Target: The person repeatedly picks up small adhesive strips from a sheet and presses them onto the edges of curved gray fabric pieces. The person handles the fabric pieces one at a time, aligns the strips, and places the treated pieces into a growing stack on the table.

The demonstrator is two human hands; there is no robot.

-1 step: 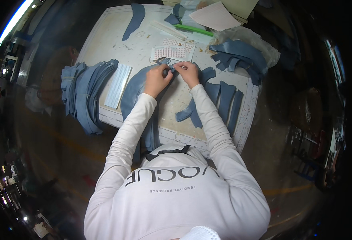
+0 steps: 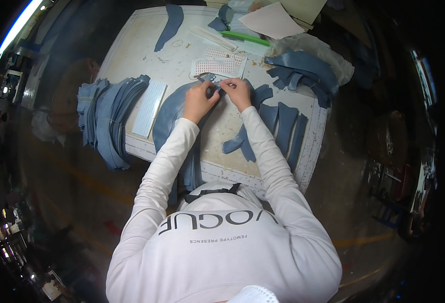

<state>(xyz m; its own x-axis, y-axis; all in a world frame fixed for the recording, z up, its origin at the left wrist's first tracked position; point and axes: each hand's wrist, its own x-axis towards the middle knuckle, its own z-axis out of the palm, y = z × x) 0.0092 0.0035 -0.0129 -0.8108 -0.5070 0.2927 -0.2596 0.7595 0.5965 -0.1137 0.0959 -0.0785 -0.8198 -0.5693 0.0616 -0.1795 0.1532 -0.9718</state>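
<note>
My left hand (image 2: 197, 104) is closed with its fingertips on the end of a blue leather-like piece (image 2: 171, 112), a long curved one that lies under my wrist and hangs over the table's near edge. My right hand (image 2: 239, 94) meets it from the right, thumb and forefinger pinched at the same end. Anything small between those fingertips is hidden. Just beyond both hands lies a white sheet with rows of small red marks (image 2: 215, 66). Several blue strips (image 2: 284, 129) are spread beside and beneath my right forearm.
A thick bundle of blue pieces (image 2: 112, 118) overhangs the table's left edge, beside a pale blue gridded pad (image 2: 149, 108). More blue pieces (image 2: 303, 70) are heaped at right near a clear plastic bag (image 2: 316, 46). Papers (image 2: 272, 21) and a green strip (image 2: 245, 38) lie at the back.
</note>
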